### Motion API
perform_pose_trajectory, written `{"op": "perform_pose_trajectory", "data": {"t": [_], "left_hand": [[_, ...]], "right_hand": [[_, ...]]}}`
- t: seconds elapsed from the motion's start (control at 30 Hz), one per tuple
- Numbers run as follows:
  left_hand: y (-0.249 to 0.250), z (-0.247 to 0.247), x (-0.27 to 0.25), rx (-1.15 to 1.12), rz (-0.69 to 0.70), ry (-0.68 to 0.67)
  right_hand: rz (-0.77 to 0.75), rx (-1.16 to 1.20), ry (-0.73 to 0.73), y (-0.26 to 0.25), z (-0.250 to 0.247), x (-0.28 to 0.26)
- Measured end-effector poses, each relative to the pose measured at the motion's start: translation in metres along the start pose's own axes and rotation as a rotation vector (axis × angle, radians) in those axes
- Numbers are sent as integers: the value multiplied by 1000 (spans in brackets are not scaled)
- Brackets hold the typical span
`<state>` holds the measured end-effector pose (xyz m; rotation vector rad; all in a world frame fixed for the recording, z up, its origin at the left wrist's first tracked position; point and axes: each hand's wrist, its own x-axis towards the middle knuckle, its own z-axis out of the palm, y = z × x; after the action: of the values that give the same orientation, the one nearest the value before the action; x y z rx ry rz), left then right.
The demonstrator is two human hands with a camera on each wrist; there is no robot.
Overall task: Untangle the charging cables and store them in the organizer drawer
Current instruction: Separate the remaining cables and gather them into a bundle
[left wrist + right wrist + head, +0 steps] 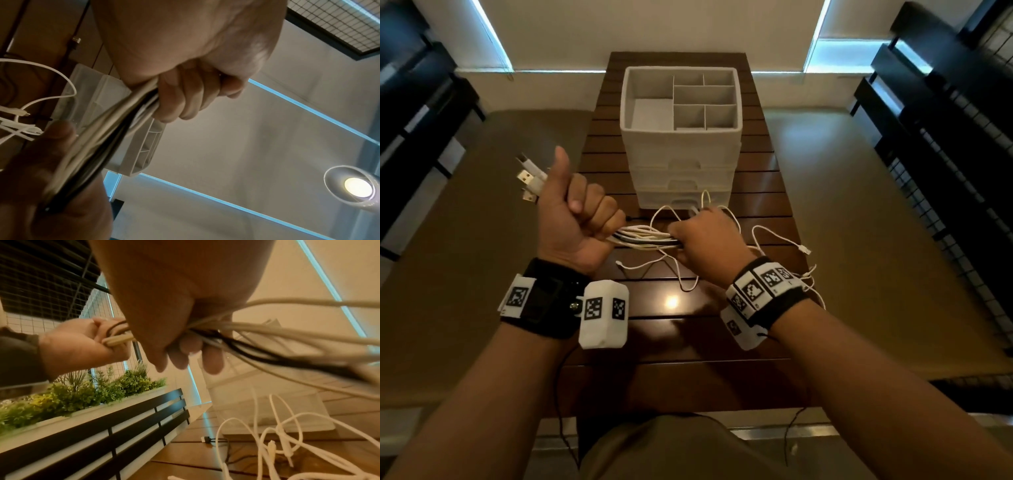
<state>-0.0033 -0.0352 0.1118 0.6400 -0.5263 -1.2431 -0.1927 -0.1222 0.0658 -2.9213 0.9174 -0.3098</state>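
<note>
A bundle of white and black charging cables (pixel 643 238) stretches between my two hands above the wooden table (pixel 688 342). My left hand (pixel 582 219) grips the bundle in a fist, thumb up, with several USB plugs (pixel 529 178) sticking out past it. My right hand (pixel 702 236) grips the same bundle a short way to the right; loose white cable ends (pixel 784 246) trail from it onto the table. The left wrist view shows fingers (pixel 180 99) curled round the cables (pixel 115 129). In the right wrist view the cables (pixel 267 337) fan out of my fist. The white organizer (pixel 681 137) stands behind, drawers closed.
The organizer's top tray (pixel 647 113) has several bare compartments. A thin black cable (pixel 218 440) lies on the table near the organizer's base. Dark slatted benches (pixel 414 102) flank the table on both sides, and a planter with green plants (pixel 82 394) stands to the left.
</note>
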Motion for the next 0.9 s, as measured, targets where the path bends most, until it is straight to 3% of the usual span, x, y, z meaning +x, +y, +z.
{"op": "perform_pose_trajectory", "data": {"t": [0.1, 0.2, 0.3, 0.4, 0.5, 0.73, 0.9], "left_hand": [[-7, 5, 2, 29, -9, 29], [-8, 12, 6, 68, -10, 77], [0, 7, 8, 65, 1, 116], [4, -2, 8, 64, -13, 147], [-1, -1, 8, 65, -29, 156], [-24, 2, 12, 248, -6, 86], [-46, 2, 10, 311, -47, 307]], "right_hand": [[-21, -84, 137, 9, -2, -7], [10, -81, 144, 18, -3, -12], [130, -189, 23, 29, -11, -20], [214, -35, -175, 48, -7, -33], [260, 187, -168, 59, 10, -44], [378, 112, -323, 67, 27, -44], [335, -40, -387, 68, 24, -47]]}}
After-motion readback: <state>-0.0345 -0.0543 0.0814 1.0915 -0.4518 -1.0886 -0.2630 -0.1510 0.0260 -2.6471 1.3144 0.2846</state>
